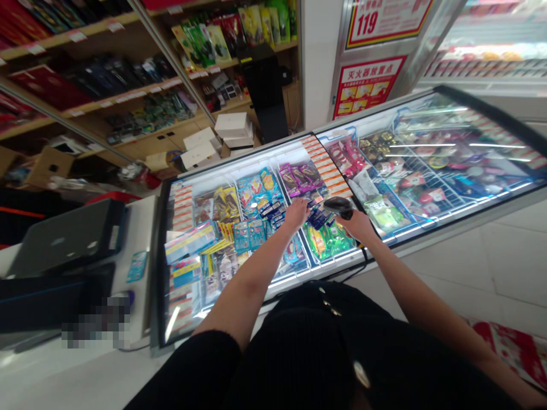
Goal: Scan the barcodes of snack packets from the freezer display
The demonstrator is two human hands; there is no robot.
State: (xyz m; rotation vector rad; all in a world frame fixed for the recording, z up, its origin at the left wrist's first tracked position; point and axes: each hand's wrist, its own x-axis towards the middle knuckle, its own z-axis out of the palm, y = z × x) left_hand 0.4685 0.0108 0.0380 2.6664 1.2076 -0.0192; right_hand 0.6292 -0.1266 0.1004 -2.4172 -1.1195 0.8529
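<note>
My right hand (358,224) grips a black handheld barcode scanner (337,205), its head pointing left over the freezer. A thin black cable (364,263) hangs below that hand. My left hand (298,213) is a short way to the left, fingers curled at the edge of some small dark blue packets (318,218); what they pinch is too small to make out. More dark blue packets (272,212) lie to the left of this hand. Under both hands is the glass-topped chest freezer (321,152). Purple packs (301,177) and green packs (331,242) show around my hands.
Yellow-edged flat packs (196,242) are stacked on the freezer's left end. A counter with a dark machine (68,239) stands at left. Behind are stocked shelves (123,99), white boxes (233,125) and red signs (368,85). A red-and-white object (513,347) lies at lower right.
</note>
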